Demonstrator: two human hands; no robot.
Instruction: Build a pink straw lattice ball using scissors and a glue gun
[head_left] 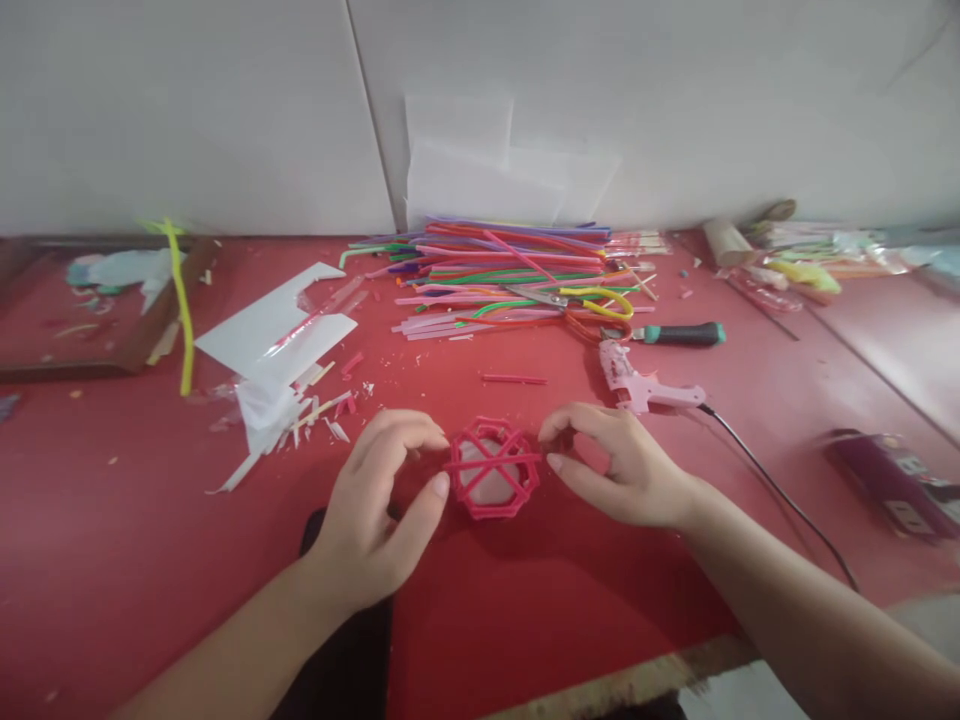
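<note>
A pink-red octagonal frame of fuzzy craft stems (495, 463), with bars crossing over its middle and a pale surface showing through them, sits on the red table between my hands. My left hand (382, 500) is at its left edge, thumb and fingers curved and apart. On the other side my right hand (619, 460) curves round the end of the level crossbar, its thumb and forefinger apart. Whether the fingertips touch the frame, I cannot tell. Just behind it lies a short pink stem piece (514, 379).
Behind are a pile of coloured craft stems (510, 265), yellow-handled scissors (600, 300), a green-and-black-handled tool (682, 334) and a pink glue gun (645, 385) with its cord trailing right. White card (277, 330) and scraps lie left; a purple item (892, 480) lies right.
</note>
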